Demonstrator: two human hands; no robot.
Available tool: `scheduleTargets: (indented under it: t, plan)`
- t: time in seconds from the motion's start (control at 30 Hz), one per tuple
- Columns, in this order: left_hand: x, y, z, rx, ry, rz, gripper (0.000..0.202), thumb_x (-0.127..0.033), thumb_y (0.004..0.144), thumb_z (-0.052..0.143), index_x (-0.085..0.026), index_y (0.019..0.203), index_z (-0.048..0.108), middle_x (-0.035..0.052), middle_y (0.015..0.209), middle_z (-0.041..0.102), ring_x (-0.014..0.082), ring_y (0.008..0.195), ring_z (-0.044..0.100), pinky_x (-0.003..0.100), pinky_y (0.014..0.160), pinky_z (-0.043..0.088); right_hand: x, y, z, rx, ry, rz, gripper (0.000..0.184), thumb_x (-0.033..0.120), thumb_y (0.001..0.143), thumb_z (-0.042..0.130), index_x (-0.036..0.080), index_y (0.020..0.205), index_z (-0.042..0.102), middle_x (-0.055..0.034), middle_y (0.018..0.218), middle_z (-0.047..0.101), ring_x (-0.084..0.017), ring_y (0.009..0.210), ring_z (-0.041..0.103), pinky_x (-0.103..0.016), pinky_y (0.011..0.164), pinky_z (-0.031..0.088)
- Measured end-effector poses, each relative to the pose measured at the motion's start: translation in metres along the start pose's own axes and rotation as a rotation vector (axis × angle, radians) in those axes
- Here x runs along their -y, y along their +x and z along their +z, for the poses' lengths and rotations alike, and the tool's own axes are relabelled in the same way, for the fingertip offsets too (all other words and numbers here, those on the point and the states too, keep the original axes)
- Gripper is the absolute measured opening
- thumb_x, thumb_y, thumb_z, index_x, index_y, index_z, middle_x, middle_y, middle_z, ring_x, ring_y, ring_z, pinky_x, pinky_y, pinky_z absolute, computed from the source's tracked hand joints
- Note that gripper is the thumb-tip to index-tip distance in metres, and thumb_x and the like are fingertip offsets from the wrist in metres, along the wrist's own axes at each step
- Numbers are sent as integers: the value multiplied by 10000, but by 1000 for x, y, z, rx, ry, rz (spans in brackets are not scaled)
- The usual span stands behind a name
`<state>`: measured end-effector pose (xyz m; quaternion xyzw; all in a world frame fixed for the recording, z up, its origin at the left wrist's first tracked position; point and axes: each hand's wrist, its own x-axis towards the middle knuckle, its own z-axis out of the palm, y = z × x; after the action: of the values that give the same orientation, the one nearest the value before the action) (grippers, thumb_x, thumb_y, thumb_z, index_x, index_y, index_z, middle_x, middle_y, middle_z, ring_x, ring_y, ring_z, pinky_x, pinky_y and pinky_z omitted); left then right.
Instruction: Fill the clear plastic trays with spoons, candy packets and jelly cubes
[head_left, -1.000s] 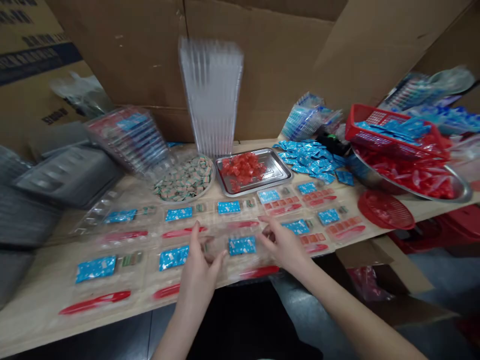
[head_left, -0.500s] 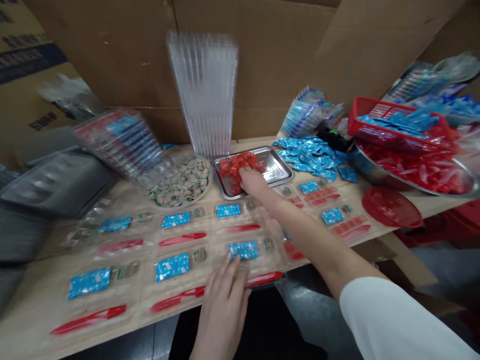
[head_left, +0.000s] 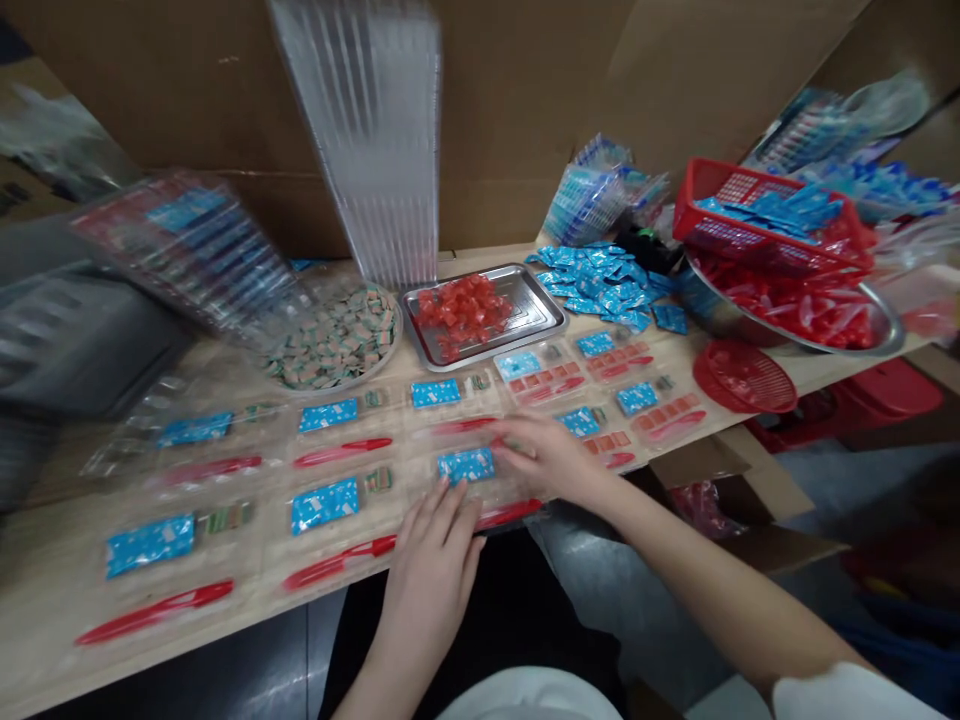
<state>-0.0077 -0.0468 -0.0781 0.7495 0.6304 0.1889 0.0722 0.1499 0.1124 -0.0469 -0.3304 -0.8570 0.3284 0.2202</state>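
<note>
My left hand [head_left: 435,550] lies with fingers stretched over the near edge of a clear plastic tray, fingertips at a blue packet [head_left: 466,464]. Beside that packet, my right hand [head_left: 547,455] is low over the tray with fingers drawn together; whatever they hold is hidden. A red plastic knife [head_left: 508,514] lies in the tray's front part, partly covered by my left hand. Behind, a metal tray [head_left: 536,300] holds a heap of small red wrapped pieces [head_left: 465,310]. Similar clear trays with blue packets [head_left: 325,505], small green-and-tan packets [head_left: 379,480] and red knives [head_left: 155,612] stand around.
A round dish of green-and-tan packets [head_left: 337,340] sits left of the metal tray. Stacked clear trays [head_left: 375,140] lean on cardboard. At right are loose blue packets [head_left: 607,285], a red basket [head_left: 772,250] above a metal bowl [head_left: 892,325], and a small red basket [head_left: 742,375].
My right hand has left the red pieces in the metal tray and come forward to the clear tray by my left hand. The left hand stays on its tray; the view has shifted.
</note>
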Motion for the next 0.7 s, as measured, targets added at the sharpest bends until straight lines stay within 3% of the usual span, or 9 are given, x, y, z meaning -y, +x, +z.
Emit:
scheduleTargets:
  t: [0.1, 0.23, 0.3, 0.37, 0.47, 0.53, 0.6, 0.7]
  plan:
    - [-1, 0, 1, -7, -1, 14, 346, -201, 864, 477, -187, 1203, 541, 93, 1302, 547, 278, 1258, 441, 486, 985, 422, 2, -25, 11, 6, -185, -60, 167, 193, 832, 573, 185, 974, 660, -63, 903, 634, -182, 883, 555, -338, 821, 451]
    - [0, 0, 2, -23, 22, 33, 354, -195, 863, 478, -181, 1212, 529, 92, 1304, 546, 271, 1252, 449, 474, 976, 435, 0, -20, 7, 71, -348, -111, 102, 202, 827, 586, 152, 867, 666, -72, 830, 641, -190, 858, 543, -345, 820, 435]
    - [1, -1, 3, -29, 39, 34, 355, -194, 861, 483, -186, 1213, 526, 84, 1305, 547, 271, 1244, 458, 471, 963, 448, -6, -3, -5, 160, -350, -165, 105, 240, 805, 616, 160, 850, 667, -68, 831, 646, -188, 844, 554, -330, 801, 433]
    - [1, -1, 4, -37, 48, 44, 356, -196, 859, 490, -190, 1213, 524, 76, 1303, 549, 269, 1240, 463, 468, 958, 456, -17, 28, -21, 164, -347, -129, 132, 271, 803, 613, 171, 869, 667, -58, 846, 657, -177, 825, 569, -301, 774, 430]
    - [2, -1, 5, -46, 53, 52, 355, -194, 857, 495, -186, 1211, 524, 76, 1305, 547, 267, 1243, 460, 461, 964, 455, -43, 88, -40, -72, -537, 173, 191, 226, 875, 480, 146, 874, 653, -77, 856, 657, -171, 808, 581, -274, 740, 417]
    - [2, 0, 4, -45, 56, 42, 356, -192, 858, 496, -182, 1212, 524, 78, 1310, 542, 267, 1247, 455, 458, 968, 452, -59, 122, -44, -63, -677, 264, 162, 226, 835, 542, 123, 909, 644, -116, 927, 648, -198, 851, 581, -287, 765, 413]
    - [1, 0, 3, -40, 58, 32, 356, -193, 859, 495, -181, 1214, 522, 80, 1315, 537, 266, 1250, 452, 458, 970, 450, -68, 140, -41, -34, -731, 273, 181, 193, 812, 560, 104, 955, 627, -149, 987, 630, -222, 898, 573, -301, 791, 408]
    - [0, 1, 2, -26, 50, 29, 355, -192, 863, 490, -180, 1216, 523, 83, 1316, 537, 265, 1254, 447, 455, 974, 444, -71, 141, -35, -39, -735, 241, 207, 158, 850, 474, 102, 1002, 603, -162, 1042, 605, -237, 957, 557, -319, 827, 400]
